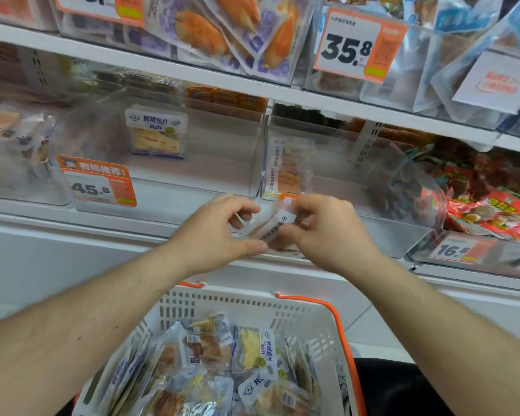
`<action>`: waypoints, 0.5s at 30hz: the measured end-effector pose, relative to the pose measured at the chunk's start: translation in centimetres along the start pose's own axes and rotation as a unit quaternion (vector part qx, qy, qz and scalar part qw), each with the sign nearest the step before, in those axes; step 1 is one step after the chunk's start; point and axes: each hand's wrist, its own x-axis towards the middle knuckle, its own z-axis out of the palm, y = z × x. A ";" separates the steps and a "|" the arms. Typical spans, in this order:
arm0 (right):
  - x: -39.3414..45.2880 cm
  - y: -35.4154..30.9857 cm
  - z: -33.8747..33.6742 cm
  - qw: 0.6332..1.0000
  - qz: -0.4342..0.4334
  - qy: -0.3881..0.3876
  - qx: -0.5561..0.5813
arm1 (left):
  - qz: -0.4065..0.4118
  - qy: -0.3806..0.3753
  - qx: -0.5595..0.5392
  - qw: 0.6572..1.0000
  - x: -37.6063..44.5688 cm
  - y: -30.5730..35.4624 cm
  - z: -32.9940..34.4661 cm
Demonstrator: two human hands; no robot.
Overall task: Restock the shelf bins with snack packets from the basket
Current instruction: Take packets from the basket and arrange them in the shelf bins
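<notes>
Mid-restock: left hand point(219, 232) and right hand point(327, 232) both pinching one packet point(278, 231), frame centre. Next, probably: drop into clear bin point(327, 163) just above; basket point(240, 304) still loaded.

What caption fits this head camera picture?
Both hands hold a snack packet above the basket, before the shelf bins.

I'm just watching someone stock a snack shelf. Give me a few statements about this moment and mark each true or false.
1. Both hands, left hand and right hand, hold one small packet between them. True.
2. The basket below is empty. False: it holds many snack packets.
3. The clear bin with the 45.8 price tag has one packet standing in it. True.
4. The basket's handles are blue. False: they are orange.
</notes>
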 end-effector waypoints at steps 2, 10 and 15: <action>0.3 0.3 -2.1 0.996 -0.024 0.084 0.009 | 0.021 0.030 0.050 0.998 1.7 0.7 -0.9; 4.4 2.3 -5.2 0.953 -0.133 0.264 -0.065 | -0.101 0.005 0.311 0.945 7.4 0.4 1.3; 9.9 3.9 -3.5 0.984 -0.028 0.106 -0.137 | -0.102 0.056 0.335 0.935 7.2 -0.3 2.4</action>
